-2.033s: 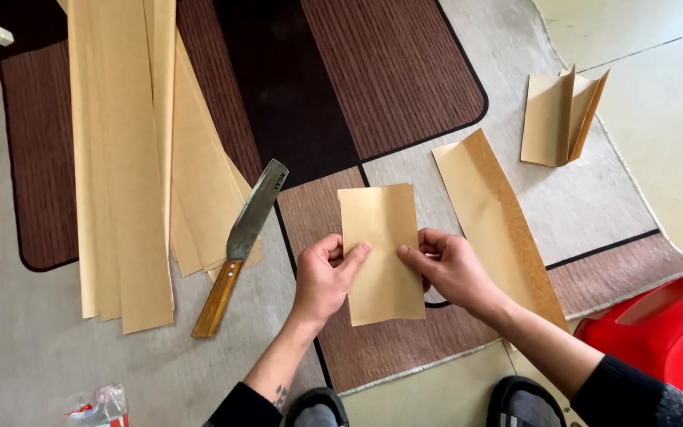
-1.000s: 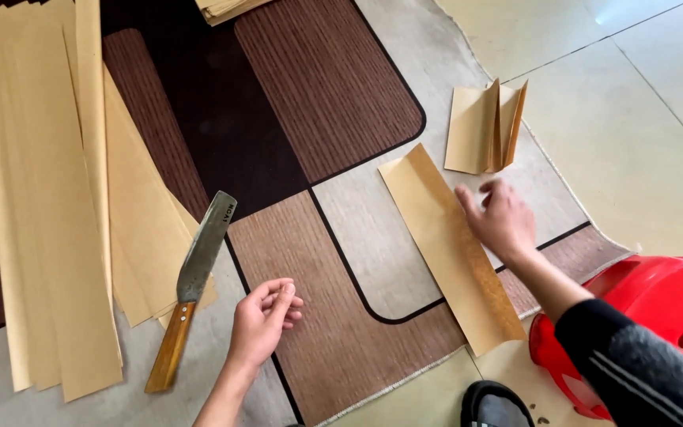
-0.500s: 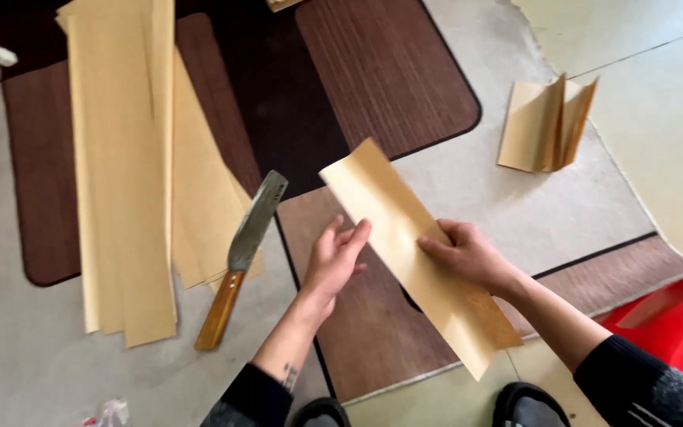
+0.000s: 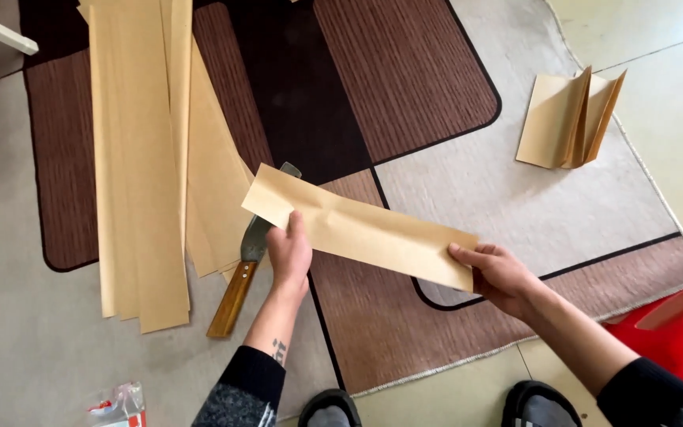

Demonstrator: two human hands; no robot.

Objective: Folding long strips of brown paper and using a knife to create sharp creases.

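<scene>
Holding a long tan paper strip flat above the patterned rug, the person keeps it slanted across the middle of the view, its high end toward 10 o'clock and its low end toward 4 o'clock. The left hand is closed on the strip's lower edge near the upper end, thumb on top; the right hand pinches the lower end between thumb and fingers. The strip is unfolded and uncreased, so judging from this, its folding is not yet begun.

Done work seems to sit at 2 o'clock: a small stack of folded papers stands on the pale part of the rug, well apart from the hands. What is left appears larger: a pile of long uncut sheets lies at 9 to 11 o'clock, reaching past the top edge. A knife with a wooden handle lies just beside that pile, partly behind the left hand, untouched.

At 4 o'clock a red plastic object shows at the edge, and at 7 o'clock a small clear packet lies on the rug. Two dark shoes sit at 6 o'clock.
</scene>
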